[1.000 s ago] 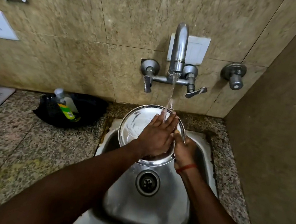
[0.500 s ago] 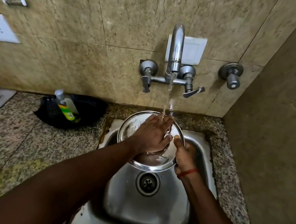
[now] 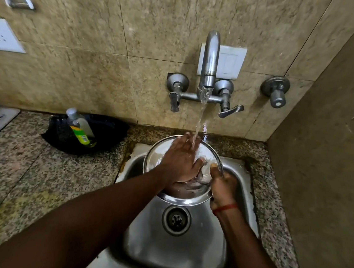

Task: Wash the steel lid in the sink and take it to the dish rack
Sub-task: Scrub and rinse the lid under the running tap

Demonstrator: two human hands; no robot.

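The right hand (image 3: 224,188) is gripping the steel lid (image 3: 183,196) by its rim over the sink (image 3: 241,175). The left hand (image 3: 179,160), fingers spread flat, is pressing on the lid under running water (image 3: 200,118).

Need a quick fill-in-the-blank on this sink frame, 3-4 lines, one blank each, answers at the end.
1. Water from the tap falls onto the fingers of the ____ hand.
2. The right hand holds the steel lid by its ____.
3. The lid is held above the sink, directly over its ____.
4. The soap bottle lies in a ____ basin on the counter.

Missing words: left; rim; drain; black
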